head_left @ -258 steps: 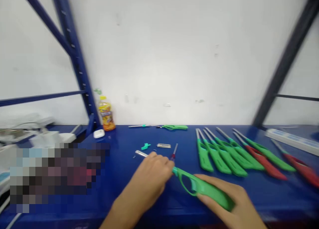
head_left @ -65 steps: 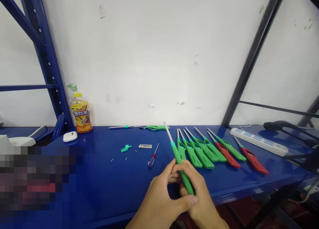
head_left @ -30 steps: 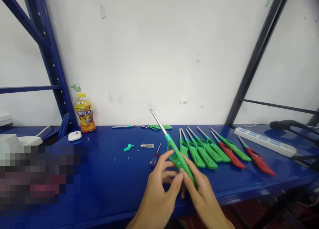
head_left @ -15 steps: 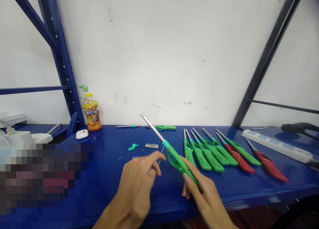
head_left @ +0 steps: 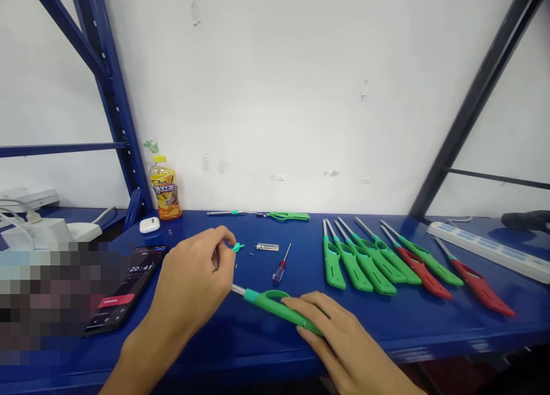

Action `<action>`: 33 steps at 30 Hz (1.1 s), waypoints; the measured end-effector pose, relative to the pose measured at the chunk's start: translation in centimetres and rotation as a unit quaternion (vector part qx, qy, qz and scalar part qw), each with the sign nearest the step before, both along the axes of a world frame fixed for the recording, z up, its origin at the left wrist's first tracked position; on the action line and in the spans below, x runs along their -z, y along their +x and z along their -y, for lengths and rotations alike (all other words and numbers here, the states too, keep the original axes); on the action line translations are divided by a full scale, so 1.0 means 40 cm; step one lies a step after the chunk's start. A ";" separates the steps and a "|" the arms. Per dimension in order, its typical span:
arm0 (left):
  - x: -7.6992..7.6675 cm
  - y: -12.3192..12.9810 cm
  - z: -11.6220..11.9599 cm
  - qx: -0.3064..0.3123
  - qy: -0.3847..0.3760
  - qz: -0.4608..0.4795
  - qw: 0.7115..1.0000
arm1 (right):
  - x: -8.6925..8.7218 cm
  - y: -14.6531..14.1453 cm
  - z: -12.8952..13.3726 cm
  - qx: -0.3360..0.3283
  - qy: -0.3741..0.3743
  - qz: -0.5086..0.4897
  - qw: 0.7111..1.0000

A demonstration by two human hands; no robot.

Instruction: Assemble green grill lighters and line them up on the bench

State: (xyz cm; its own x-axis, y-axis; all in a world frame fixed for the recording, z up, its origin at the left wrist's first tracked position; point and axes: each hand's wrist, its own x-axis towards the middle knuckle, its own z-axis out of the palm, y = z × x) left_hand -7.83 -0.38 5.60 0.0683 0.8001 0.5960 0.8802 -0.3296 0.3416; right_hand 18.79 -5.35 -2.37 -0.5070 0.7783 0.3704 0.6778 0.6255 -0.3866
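Green lighter (head_left: 268, 305) — handle between right fingers (head_left: 308, 311)

A blue tabletop (head_left: 253, 352) is viewed at close range from a head-worn camera, aimed forward and down toward a white wall (head_left: 279, 97).

The tube tip of the green lighter (head_left: 275, 307) is concealed by the left hand (head_left: 195, 269); what is pinched there, if anything, cannot be determined. The lighter's rear end is covered by the right hand (head_left: 339, 332). The teal part (head_left: 238, 247) is partly masked. The power strip (head_left: 490, 250) is cut off at right. One sliver (head_left: 251, 254) is too small to be identified.
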 end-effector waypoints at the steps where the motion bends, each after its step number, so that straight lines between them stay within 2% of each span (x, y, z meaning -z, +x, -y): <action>1: 0.006 -0.003 -0.014 -0.012 -0.026 -0.035 0.999 | -0.008 -0.002 0.001 -0.010 -0.016 0.016 1.000; 5: 0.039 -0.019 -0.065 0.016 -0.098 -0.195 0.976 | -0.029 -0.002 -0.004 -0.029 -0.056 0.060 0.996; 8: 0.065 -0.029 -0.088 0.051 -0.137 -0.241 0.959 | -0.036 -0.001 -0.019 -0.042 -0.057 0.067 0.995; 13: 0.091 -0.040 -0.104 0.075 -0.167 -0.251 0.951 | -0.049 -0.020 -0.042 -0.053 -0.049 0.059 0.996; 19: 0.098 -0.035 -0.110 0.071 -0.180 -0.255 0.947 | -0.063 -0.037 -0.058 -0.070 -0.071 0.037 0.994; 23: 0.099 -0.029 -0.115 0.074 -0.182 -0.260 0.946 | -0.080 -0.029 -0.113 -0.029 -0.029 -0.003 0.999; 25: 0.103 -0.029 -0.119 0.072 -0.182 -0.261 0.945 | -0.093 -0.023 -0.154 -0.005 -0.004 0.011 1.000; 28: 0.108 -0.030 -0.122 0.068 -0.186 -0.262 0.945 | -0.110 -0.016 -0.208 -0.010 0.007 0.060 0.998; 33: 0.085 -0.036 -0.110 0.050 -0.181 -0.254 0.949 | -0.125 -0.015 -0.228 -0.047 -0.038 0.095 0.994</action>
